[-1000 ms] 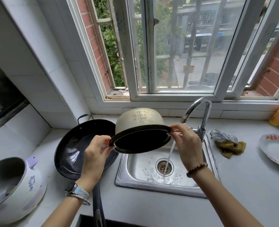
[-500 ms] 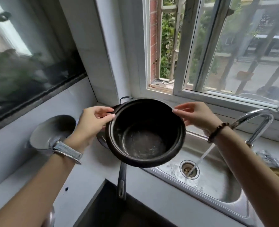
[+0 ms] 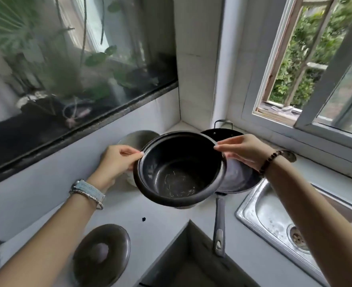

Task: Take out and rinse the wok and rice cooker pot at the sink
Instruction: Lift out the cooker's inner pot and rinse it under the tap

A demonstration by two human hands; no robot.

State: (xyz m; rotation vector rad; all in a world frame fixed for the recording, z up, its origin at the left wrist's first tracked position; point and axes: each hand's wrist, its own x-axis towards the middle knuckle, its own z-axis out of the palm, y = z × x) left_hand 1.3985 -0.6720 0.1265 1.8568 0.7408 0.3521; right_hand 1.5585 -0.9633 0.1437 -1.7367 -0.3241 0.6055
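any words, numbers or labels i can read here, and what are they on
No text is legible in this view.
rice cooker pot: faint pale marks on its left inner wall, too blurred to read.
wok, round lid, sink: no lettering shows.

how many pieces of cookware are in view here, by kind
rice cooker pot: 1
wok: 1
rice cooker: 1
lid: 1
total: 4
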